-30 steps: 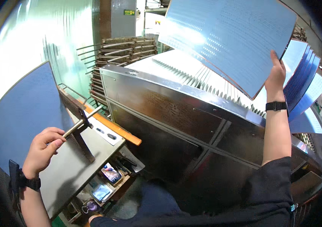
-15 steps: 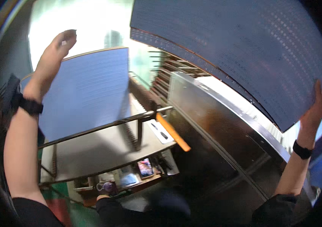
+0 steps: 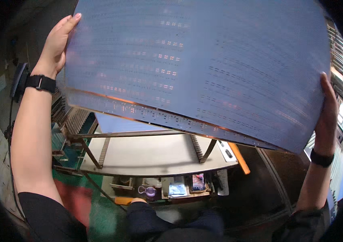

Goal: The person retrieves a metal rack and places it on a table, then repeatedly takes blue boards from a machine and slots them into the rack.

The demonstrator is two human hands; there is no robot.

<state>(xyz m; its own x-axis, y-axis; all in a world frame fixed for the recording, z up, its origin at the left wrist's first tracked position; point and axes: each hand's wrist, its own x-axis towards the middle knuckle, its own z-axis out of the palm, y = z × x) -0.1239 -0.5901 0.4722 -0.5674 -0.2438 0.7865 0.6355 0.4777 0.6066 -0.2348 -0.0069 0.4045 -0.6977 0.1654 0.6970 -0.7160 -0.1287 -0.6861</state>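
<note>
2 thin blue panels (image 3: 195, 72) are hanging above the worktop (image 3: 151, 155), partly hiding its far edge, with left hand (image 3: 56, 42) and right hand (image 3: 328, 109) gripping their opposite side edges, and they are seeming stiff, fairly light but easily scratched, so these edges are suiting the hold best.

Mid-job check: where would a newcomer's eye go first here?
To the large, overlapping blue panels filling the top, held between left hand and right hand. Below, a pale table stands out, with a bright orange bar at its right end.
</note>
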